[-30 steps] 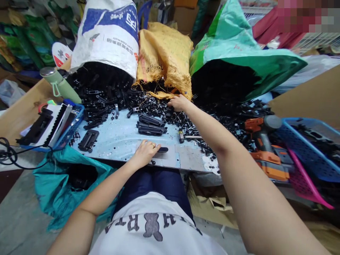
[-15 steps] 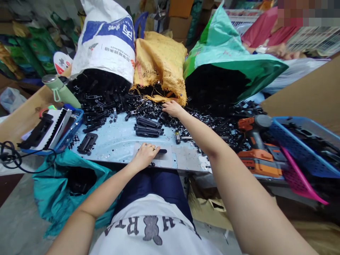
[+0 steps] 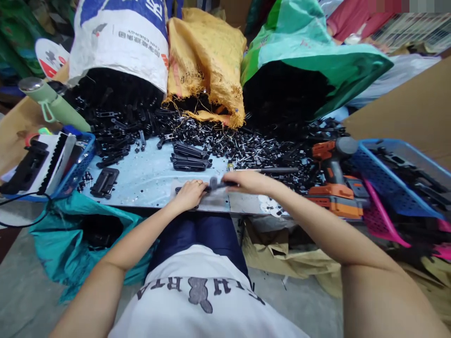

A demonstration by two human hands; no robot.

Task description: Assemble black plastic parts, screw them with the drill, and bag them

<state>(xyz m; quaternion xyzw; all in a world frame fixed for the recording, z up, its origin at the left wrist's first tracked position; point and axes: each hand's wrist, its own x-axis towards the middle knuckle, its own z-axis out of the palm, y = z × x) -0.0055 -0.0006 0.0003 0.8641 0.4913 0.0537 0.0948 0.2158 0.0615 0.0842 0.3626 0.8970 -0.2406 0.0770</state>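
My left hand (image 3: pixel 188 195) presses down on a flat black plastic strip (image 3: pixel 180 189) lying on a grey plate (image 3: pixel 214 204) at the near edge of the pale blue table (image 3: pixel 148 176). My right hand (image 3: pixel 246 181) has its fingers pinched on a small dark part (image 3: pixel 214 183) held just right of my left fingers. Behind them lies a short stack of black bars (image 3: pixel 190 159). A heap of small black and silver parts (image 3: pixel 243 145) spreads across the table's far side.
Three open sacks lie behind: white (image 3: pixel 120 42), yellow (image 3: pixel 207 56), green (image 3: pixel 317 61), spilling black parts. An orange drill (image 3: pixel 333 188) and blue basket (image 3: pixel 394 173) sit right. A blue tray (image 3: pixel 75 171), green bottle (image 3: pixel 52 103) and teal bag (image 3: pixel 81 230) are left.
My right hand has come back from the heap by the yellow sack to the table's near edge, carrying a small part next to my left hand. The view has tilted down.
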